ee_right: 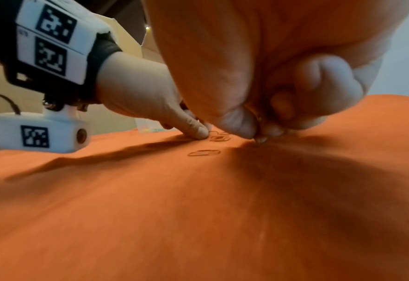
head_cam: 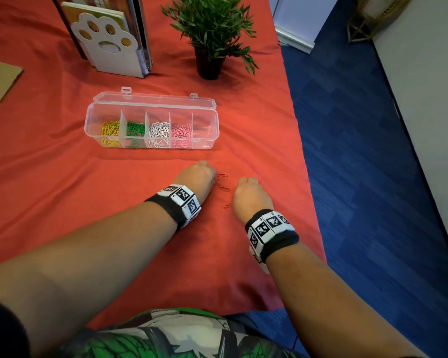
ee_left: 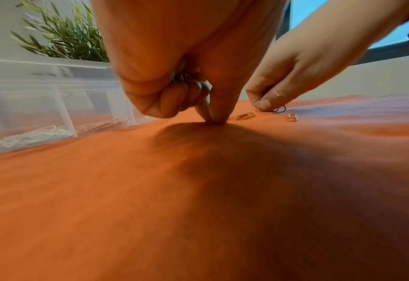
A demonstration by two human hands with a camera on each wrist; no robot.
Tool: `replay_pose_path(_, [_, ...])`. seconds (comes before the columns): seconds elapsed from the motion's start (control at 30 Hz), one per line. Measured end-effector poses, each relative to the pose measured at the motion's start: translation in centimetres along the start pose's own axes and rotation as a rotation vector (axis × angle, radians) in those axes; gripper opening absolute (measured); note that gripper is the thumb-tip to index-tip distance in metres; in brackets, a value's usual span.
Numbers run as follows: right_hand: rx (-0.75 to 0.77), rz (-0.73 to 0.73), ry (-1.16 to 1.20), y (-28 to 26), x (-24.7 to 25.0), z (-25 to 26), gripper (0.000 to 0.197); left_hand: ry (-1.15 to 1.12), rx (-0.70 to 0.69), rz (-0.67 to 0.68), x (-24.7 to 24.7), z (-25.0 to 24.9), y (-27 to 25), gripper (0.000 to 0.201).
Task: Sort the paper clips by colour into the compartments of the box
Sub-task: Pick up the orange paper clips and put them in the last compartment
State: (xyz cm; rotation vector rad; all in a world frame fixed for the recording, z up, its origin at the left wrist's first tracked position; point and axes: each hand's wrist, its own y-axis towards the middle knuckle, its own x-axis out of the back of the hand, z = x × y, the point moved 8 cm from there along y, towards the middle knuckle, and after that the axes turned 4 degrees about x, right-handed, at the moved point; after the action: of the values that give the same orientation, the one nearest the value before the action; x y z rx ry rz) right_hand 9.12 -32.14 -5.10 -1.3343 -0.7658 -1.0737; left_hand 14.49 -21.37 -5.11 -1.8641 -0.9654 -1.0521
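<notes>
The left hand [head_cam: 195,177] has thumb and forefinger pressed down to the red cloth [head_cam: 114,202], seemingly pinching at a clip there, while its other fingers are curled over a small bundle of clips in the palm, visible in the left wrist view. The right hand [head_cam: 250,193] is likewise bent down with fingertips at the cloth; the right wrist view is blurred at the tips, so whether it already holds a clip between them cannot be told for certain, though something metallic seems tucked in its palm. Between the two grips lie the remaining red paper clips [head_cam: 224,188], three of them, close to both hands and nearly the same colour as the cloth. That is the main hazard: a clip could be overlooked, or the fingers could nip the soft fabric instead of the wire and drag a fold that scatters the others. Clips hoarded in a palm may also slip out while the fingers work. Beyond the grips stands the clear box [head_cam: 151,124], lid open, with yellow, green, white and pink clips in four compartments and the far-right compartment [head_cam: 204,130] apparently empty; dropping a handful from above could spill reds over the divider into the pink.
</notes>
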Motion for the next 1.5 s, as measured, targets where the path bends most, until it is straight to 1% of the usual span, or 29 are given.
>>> replay_pose_path(0.1, [-0.024,0.057,0.264,1.2,0.3,-0.8,0.026,-0.101,0.031,-0.002,0.0,0.6,0.1,0.021])
replay_pose_path(0.13, [-0.056,0.077,0.423,1.5,0.4,-1.1,0.022,-0.171,0.071,-0.013,0.3,0.9,0.1,0.018])
replay_pose_path(0.17, [-0.097,0.097,0.675,1.6,0.3,-1.3,0.018,-0.263,0.132,-0.01,0.6,1.3,0.0,0.015])
replay_pose_path(0.2, [-0.149,0.127,0.999,1.5,0.0,-1.2,0.018,-0.403,0.222,0.022,0.6,2.0,0.0,0.014])
replay_pose_path(0.23, [-0.192,0.16,1.315,1.2,-0.2,-1.2,0.019,-0.631,0.331,0.086,0.3,2.6,-0.3,0.015])
replay_pose_path(0.27, [-0.201,0.197,1.582,1.0,-0.2,-0.9,0.019,-0.904,0.436,0.154,-0.2,2.7,-0.8,0.015])
replay_pose_path(0.3, [-0.179,0.24,1.774,0.8,0.2,-0.5,0.015,-1.172,0.529,0.215,-0.6,2.7,-1.5,0.014])
replay_pose_path(0.33, [-0.159,0.263,1.886,0.8,0.6,-0.2,0.011,-1.403,0.58,0.268,-0.8,2.5,-2.0,0.013])
replay_pose_path(0.37, [-0.15,0.274,1.944,0.9,0.8,-0.1,0.011,-1.559,0.592,0.311,-0.7,2.2,-2.4,0.013])
replay_pose_path(0.43, [-0.221,0.275,1.987,1.7,0.3,-0.3,0.013,-1.665,0.595,0.335,-0.6,2.1,-2.8,0.019])
replay_pose_path(0.47, [-0.269,0.271,1.986,2.0,0.0,-0.4,0.015,-1.636,0.612,0.319,-1.0,2.3,-2.8,0.023])
replay_pose_path(0.5, [-0.308,0.273,1.973,2.3,-0.3,-0.5,0.017,-1.549,0.621,0.294,-1.2,2.4,-2.8,0.027])
replay_pose_path(0.57, [-0.361,0.284,1.911,2.8,-0.5,-0.5,0.02,-1.224,0.571,0.216,-1.6,2.9,-2.4,0.033])
replay_pose_path(0.6, [-0.369,0.278,1.864,2.9,-0.4,-0.5,0.021,-1.024,0.492,0.172,-1.5,2.9,-2.1,0.032])
replay_pose_path(0.67, [-0.34,0.229,1.712,3.6,-0.3,-1.0,0.018,-0.684,0.272,0.121,-1.4,1.8,-1.7,0.023])
replay_pose_path(0.7, [-0.294,0.184,1.582,4.0,-0.1,-1.2,0.016,-0.535,0.169,0.118,-1.3,0.9,-1.9,0.02])
replay_pose_path(0.73, [-0.222,0.128,1.385,4.5,0.3,-1.5,0.014,-0.404,0.085,0.114,-1.3,0.0,-2.2,0.02])
replay_pose_path(0.8, [-0.032,0.039,0.863,5.2,1.5,-1.3,0.007,-0.191,-0.027,0.083,-1.3,-1.4,-2.6,0.024])
replay_pose_path(0.83, [0.061,0.037,0.642,5.3,1.8,-0.8,0.004,-0.123,-0.057,0.07,-1.3,-1.9,-2.8,0.025])
replay_pose_path(0.87, [0.134,0.052,0.476,5.3,1.7,-0.3,0.015,-0.079,-0.075,0.069,-1.5,-2.2,-2.9,0.024])
replay_pose_path(0.9, [0.199,0.078,0.371,5.3,1.4,0.0,0.026,-0.05,-0.086,0.077,-1.8,-2.4,-3.0,0.023])
replay_pose_path(0.97, [0.277,0.107,0.282,5.1,1.0,0.7,0.038,-0.012,-0.097,0.093,-2.0,-2.5,-3.2,0.018])
replay_pose_path(1.07, [0.339,0.093,0.206,4.4,0.7,1.2,0.039,0.008,-0.073,0.112,-1.8,-1.6,-3.4,0.019])
replay_pose_path(1.2, [0.362,-0.046,0.096,3.1,0.5,2.2,0.021,0.015,0.0,0.158,-1.5,0.8,-4.1,0.022])
replay_pose_path(1.3, [0.32,-0.095,-0.013,2.5,0.2,3.1,0.017,-0.137,0.071,0.144,-0.7,2.4,-4.7,0.015])
replay_pose_path(1.37, [0.275,-0.066,-0.007,2.7,0.1,3.3,0.019,-0.396,0.223,0.135,-0.2,4.0,-5.1,0.011])
replay_pose_path(1.4, [0.241,-0.04,0.045,3.0,0.2,3.1,0.02,-0.607,0.337,0.143,-0.2,5.0,-5.3,0.016])
replay_pose_path(1.47, [0.146,0.014,0.249,3.6,0.5,2.5,0.016,-1.029,0.534,0.143,-0.4,6.3,-5.8,0.022])
replay_pose_path(1.5, [0.09,0.033,0.404,3.8,0.6,2.1,0.011,-1.178,0.59,0.138,-0.3,6.7,-6.1,0.024])
